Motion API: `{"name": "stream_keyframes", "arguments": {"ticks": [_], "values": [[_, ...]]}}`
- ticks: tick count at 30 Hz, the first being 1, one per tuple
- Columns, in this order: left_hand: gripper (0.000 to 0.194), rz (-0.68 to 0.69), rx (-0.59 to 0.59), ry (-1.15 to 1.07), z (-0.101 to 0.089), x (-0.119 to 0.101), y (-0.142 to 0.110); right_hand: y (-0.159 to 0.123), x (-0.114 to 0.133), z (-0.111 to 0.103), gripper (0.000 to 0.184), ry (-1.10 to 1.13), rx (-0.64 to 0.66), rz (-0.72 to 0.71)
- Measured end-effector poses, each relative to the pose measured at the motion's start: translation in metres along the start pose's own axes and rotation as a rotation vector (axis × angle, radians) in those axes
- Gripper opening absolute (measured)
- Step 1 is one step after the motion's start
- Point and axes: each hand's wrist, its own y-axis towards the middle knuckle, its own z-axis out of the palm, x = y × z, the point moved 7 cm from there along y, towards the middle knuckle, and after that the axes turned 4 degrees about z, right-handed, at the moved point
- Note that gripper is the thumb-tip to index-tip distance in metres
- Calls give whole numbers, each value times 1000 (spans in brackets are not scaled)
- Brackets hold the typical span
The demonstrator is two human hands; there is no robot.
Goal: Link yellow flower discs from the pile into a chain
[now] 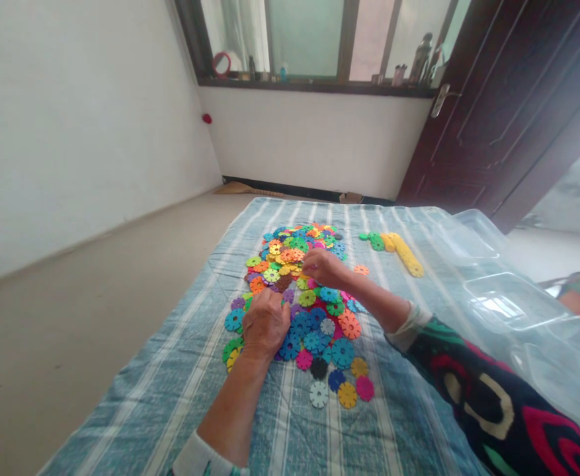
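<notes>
A pile of colourful plastic snowflake discs (pixel 299 291) lies spread on a blue-and-white striped cloth (pixel 290 410). My left hand (pixel 266 324) rests palm down on the near left part of the pile, fingers curled over some discs. My right hand (pixel 323 266) reaches into the middle of the pile, fingertips pinched at a small disc I cannot make out clearly. A joined row of yellow and green discs (pixel 397 250) lies apart at the far right.
Clear plastic containers (pixel 508 297) stand along the right edge of the cloth. A bare floor (pixel 71 297) runs along the left to a white wall. A dark wooden door (pixel 493 112) stands at the back right, under a window sill with bottles.
</notes>
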Motion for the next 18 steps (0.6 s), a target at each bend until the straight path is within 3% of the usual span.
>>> {"name": "stream_keyframes", "arguments": {"ticks": [4, 8, 10, 13, 18], "values": [[21, 2, 1, 0, 0, 0, 1, -7, -70, -50, 19, -67, -82, 230], [22, -1, -4, 1, -1, 0, 1, -43, -162, -91, 20, -304, -77, 591], [22, 1, -8, 4, -1, 0, 1, -64, -194, -102, 22, -366, -66, 695], [22, 13, -25, 3, -2, 0, 1, -87, -223, -109, 23, -417, -46, 751], [22, 22, -36, 1, -2, 0, 1, -99, -237, -108, 24, -435, -45, 767]]}}
